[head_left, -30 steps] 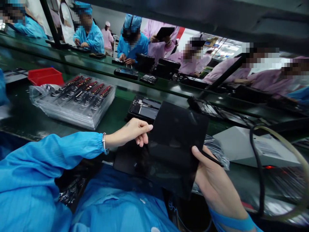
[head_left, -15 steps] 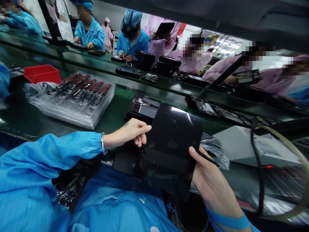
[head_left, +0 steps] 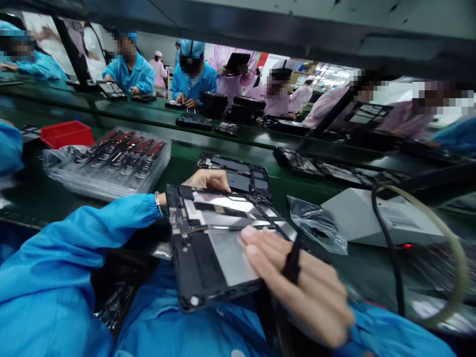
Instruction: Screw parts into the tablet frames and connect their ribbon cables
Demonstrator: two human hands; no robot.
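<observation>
A tablet with its back off [head_left: 226, 258] is tilted in front of me, its inside with batteries, boards and ribbon cables facing up. At its far left edge my left hand [head_left: 210, 179] grips it, most of the fingers hidden behind it. My right hand [head_left: 297, 277], somewhat blurred, lies with fingers stretched over the silver battery area at the tablet's right side. A slim black tool [head_left: 293, 260] sticks out between those fingers; its kind cannot be made out. Just beyond, more opened tablets [head_left: 260, 173] lie on the green bench.
Stacked clear trays [head_left: 111, 163] of small circuit parts stand at left, by a red bin [head_left: 67, 134]. To the right are a plastic bag [head_left: 316, 225], a grey box [head_left: 386, 218] and a looped cable [head_left: 386, 263]. Co-workers [head_left: 195, 74] sit across the line under an overhead beam.
The tablet has been turned over from its glossy black face to its open inside. My left hand has moved to its far edge, my right hand from its right edge onto the inside.
</observation>
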